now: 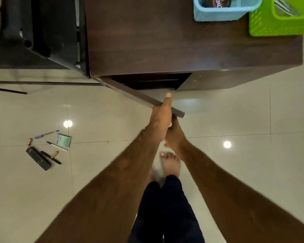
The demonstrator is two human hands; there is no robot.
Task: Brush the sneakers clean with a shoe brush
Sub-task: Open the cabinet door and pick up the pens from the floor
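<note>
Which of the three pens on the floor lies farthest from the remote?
The purple pen, beyond the white pen; the black pen lies right beside the remote.

left hand (pixel 161 118), right hand (pixel 175 135): bare | forearms (pixel 130 163): unsleeved | trousers (pixel 165 207): dark navy | feet (pixel 170 165): bare

**Dark Cabinet on a Pale Tiled Floor**

A dark brown wooden cabinet (pixel 182 41) stands on glossy cream floor tiles (pixel 244 106), its door (pixel 139 99) hanging open. A blue basket (pixel 223 14) and a green basket (pixel 270 23) sit on the cabinet's top. Black furniture (pixel 42 32) stands left of the cabinet. Two round light reflections (pixel 68 123) gleam on the tiles before it.
</note>
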